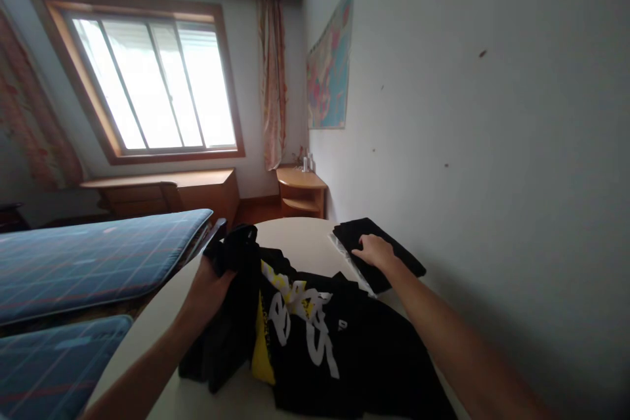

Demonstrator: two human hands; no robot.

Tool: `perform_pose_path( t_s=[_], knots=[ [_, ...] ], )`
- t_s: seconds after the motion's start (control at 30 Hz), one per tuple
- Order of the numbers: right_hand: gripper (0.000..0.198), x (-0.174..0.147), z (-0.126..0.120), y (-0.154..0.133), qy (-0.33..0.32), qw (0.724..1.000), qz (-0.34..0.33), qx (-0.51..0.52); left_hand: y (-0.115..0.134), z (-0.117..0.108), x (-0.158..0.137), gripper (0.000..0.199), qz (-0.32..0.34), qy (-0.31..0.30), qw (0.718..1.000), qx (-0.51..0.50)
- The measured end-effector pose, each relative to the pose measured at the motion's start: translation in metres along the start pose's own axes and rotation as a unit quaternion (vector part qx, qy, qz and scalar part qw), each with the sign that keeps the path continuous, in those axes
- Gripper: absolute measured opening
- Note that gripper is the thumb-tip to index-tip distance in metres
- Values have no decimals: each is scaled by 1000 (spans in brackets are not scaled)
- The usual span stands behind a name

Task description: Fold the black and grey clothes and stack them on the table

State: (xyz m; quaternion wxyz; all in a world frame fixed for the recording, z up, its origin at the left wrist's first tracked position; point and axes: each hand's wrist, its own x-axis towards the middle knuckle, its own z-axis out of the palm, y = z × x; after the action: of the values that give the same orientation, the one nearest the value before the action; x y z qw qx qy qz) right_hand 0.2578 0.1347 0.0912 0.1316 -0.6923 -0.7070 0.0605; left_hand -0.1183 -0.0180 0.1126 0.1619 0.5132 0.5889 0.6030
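A black T-shirt (pixel 374 348) with large white lettering and yellow patches lies rumpled across the round-ended pale table (pixel 300 231). My left hand (pixel 209 285) is closed around its bunched left part, which is lifted off the tabletop; the fingertips are hidden in the cloth. Further right, beside the wall, lies a folded black garment (pixel 396 251) with a clear plastic bag (pixel 348 257) showing along its left edge. My right hand (pixel 375 251) is on this folded garment, its thumb and fingers curled onto the cloth near the left edge.
The white wall (pixel 492 210) rises close along the table's right side. On the left are blue plaid mattresses (pixel 108 256). Beyond the table stand a small wooden corner shelf (pixel 301 177) and a wooden desk (pixel 207 177) below the window.
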Motion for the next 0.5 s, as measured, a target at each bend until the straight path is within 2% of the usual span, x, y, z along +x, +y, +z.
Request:
perform_pose_path(
  t_s=[0.13,0.3,0.4,0.5],
  knots=[
    [25,6,18,21,5,998,2,61,-15,20,-13,53,-12,-41,999,-4],
    [18,13,10,42,-1,984,-5,177,-19,27,-17,51,-24,-57,998,-16],
    [20,20,-8,48,57,973,23,222,-17,22,-18,48,-59,-46,996,-49],
    [27,31,-48,52,173,950,52,255,-7,12,-13,47,-126,-20,981,-143]
  ],
)
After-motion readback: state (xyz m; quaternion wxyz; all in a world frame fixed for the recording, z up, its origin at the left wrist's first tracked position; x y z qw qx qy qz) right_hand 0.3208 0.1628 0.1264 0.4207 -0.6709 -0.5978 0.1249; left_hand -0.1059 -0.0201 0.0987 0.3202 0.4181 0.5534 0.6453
